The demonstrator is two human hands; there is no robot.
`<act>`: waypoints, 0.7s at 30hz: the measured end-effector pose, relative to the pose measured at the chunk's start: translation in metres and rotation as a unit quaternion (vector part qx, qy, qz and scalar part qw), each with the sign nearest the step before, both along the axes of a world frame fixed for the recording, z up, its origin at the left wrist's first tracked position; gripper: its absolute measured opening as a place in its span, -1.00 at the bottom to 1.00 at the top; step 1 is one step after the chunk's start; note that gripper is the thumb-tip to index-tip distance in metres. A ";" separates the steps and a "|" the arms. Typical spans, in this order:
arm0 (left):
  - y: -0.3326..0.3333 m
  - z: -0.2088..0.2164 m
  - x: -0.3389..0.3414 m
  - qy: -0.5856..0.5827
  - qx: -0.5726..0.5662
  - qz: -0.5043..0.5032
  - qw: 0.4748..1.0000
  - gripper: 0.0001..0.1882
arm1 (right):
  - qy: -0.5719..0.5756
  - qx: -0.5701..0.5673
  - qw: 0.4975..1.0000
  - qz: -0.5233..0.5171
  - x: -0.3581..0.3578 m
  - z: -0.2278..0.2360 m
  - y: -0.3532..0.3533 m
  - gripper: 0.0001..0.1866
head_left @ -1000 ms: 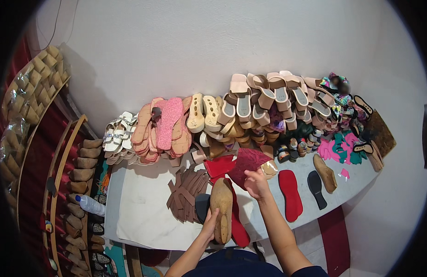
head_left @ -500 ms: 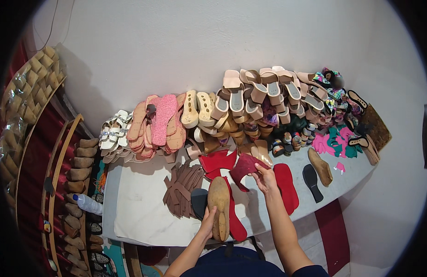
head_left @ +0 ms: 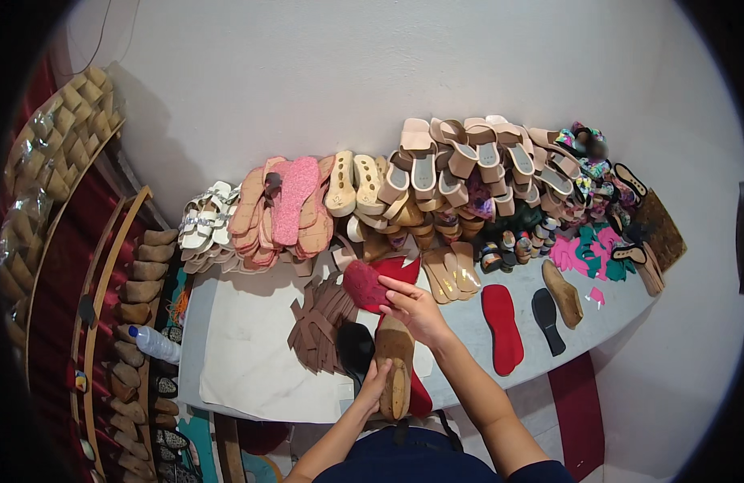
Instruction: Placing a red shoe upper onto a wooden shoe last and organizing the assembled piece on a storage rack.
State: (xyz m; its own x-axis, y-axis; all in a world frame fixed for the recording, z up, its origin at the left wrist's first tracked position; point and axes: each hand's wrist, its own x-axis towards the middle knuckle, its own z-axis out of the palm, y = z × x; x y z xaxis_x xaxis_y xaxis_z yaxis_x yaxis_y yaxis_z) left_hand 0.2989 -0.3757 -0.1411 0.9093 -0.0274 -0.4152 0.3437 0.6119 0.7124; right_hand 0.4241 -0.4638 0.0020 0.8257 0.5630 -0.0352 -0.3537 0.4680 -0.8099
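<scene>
My left hand point(head_left: 374, 388) is closed round the heel part of a wooden shoe last point(head_left: 394, 358) near the table's front edge. A dark sole point(head_left: 355, 348) shows just left of the last; whether my fingers touch it I cannot tell. My right hand point(head_left: 420, 314) pinches a dark red shoe upper piece point(head_left: 362, 285) beyond the last's toe, its forearm crossing from the right. Under and beside the last lies a red sole-shaped piece point(head_left: 419, 394), partly hidden. More red cut pieces point(head_left: 401, 269) lie behind my right hand.
Brown strips point(head_left: 317, 332) are heaped on the left. To the right lie a red sole point(head_left: 502, 330), a black sole point(head_left: 547, 320) and another wooden last point(head_left: 562, 291). Sandals point(head_left: 424, 173) are piled along the wall. A rack of lasts point(head_left: 146, 290) and a plastic bottle point(head_left: 156, 344) stand left.
My right hand has moved left with the red upper piece, which now sits beyond the last's toe and shows its broad face. More of the dark sole shows beside the last.
</scene>
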 end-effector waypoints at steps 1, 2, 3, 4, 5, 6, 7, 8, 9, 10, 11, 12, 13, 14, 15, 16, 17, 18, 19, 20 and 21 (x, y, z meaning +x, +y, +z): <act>0.000 0.000 -0.001 -0.005 0.009 0.001 1.000 -0.43 | 0.032 -0.010 0.999 0.005 -0.002 -0.006 0.000 -0.65; 0.000 0.001 -0.001 -0.005 0.008 0.004 1.000 -0.43 | 0.054 -0.021 0.998 0.001 -0.003 -0.013 -0.003 -0.65; 0.001 0.001 -0.001 -0.023 0.012 0.007 1.000 -0.43 | 0.054 -0.023 0.998 0.006 -0.006 -0.022 -0.006 -0.65; 0.003 0.001 -0.001 -0.040 0.017 0.012 0.999 -0.43 | 0.041 -0.048 0.998 -0.017 -0.010 -0.030 -0.009 -0.66; 0.005 0.000 -0.002 -0.039 0.016 0.016 0.999 -0.43 | 0.027 -0.073 0.996 -0.041 -0.013 -0.039 -0.014 -0.67; 0.006 -0.003 -0.002 -0.036 0.010 0.026 0.999 -0.43 | 0.011 -0.114 0.992 -0.049 -0.016 -0.047 -0.021 -0.68; 0.007 -0.005 -0.003 -0.033 0.004 0.035 0.999 -0.43 | 0.011 -0.116 0.992 -0.045 -0.019 -0.051 -0.027 -0.68; 0.009 -0.006 -0.003 -0.032 0.003 0.038 0.999 -0.43 | 0.029 -0.112 0.991 -0.060 -0.023 -0.054 -0.033 -0.69; 0.009 -0.005 -0.002 -0.035 0.019 0.040 0.998 -0.41 | 0.048 -0.109 0.990 -0.078 -0.026 -0.056 -0.037 -0.69; 0.010 -0.005 -0.001 -0.038 0.035 0.041 0.998 -0.40 | 0.049 -0.104 0.990 -0.080 -0.029 -0.055 -0.040 -0.68; 0.009 -0.005 -0.001 -0.037 0.034 0.040 0.998 -0.40 | 0.050 -0.105 0.990 -0.080 -0.031 -0.057 -0.041 -0.68; 0.009 -0.005 0.001 -0.043 0.041 0.050 0.997 -0.40 | 0.034 -0.133 0.986 -0.095 -0.031 -0.060 -0.042 -0.68; 0.009 -0.004 0.002 -0.049 0.048 0.060 0.996 -0.39 | 0.019 -0.161 0.981 -0.110 -0.031 -0.063 -0.044 -0.69; 0.008 -0.005 0.002 -0.050 0.048 0.057 0.996 -0.39 | 0.019 -0.161 0.980 -0.113 -0.031 -0.066 -0.045 -0.69; 0.008 -0.005 0.001 -0.044 0.048 0.061 0.996 -0.39 | -0.002 -0.202 0.970 -0.138 -0.030 -0.069 -0.047 -0.69; 0.008 -0.005 0.001 -0.037 0.049 0.065 0.996 -0.40 | -0.024 -0.242 0.956 -0.164 -0.030 -0.071 -0.049 -0.69; 0.008 -0.004 0.001 -0.037 0.049 0.065 0.996 -0.40 | -0.023 -0.242 0.956 -0.164 -0.029 -0.073 -0.050 -0.69; 0.007 -0.002 0.000 -0.043 0.055 0.060 0.996 -0.40 | -0.034 -0.244 0.953 -0.177 -0.029 -0.074 -0.052 -0.69; 0.007 0.001 0.000 -0.049 0.060 0.056 0.995 -0.39 | -0.044 -0.247 0.949 -0.190 -0.028 -0.076 -0.055 -0.69; 0.007 0.004 0.000 -0.048 0.060 0.056 0.996 -0.39 | -0.054 -0.255 0.948 -0.183 -0.028 -0.077 -0.056 -0.69; 0.008 0.006 0.000 -0.039 0.046 0.055 0.997 -0.38 | -0.053 -0.255 0.948 -0.182 -0.030 -0.077 -0.057 -0.69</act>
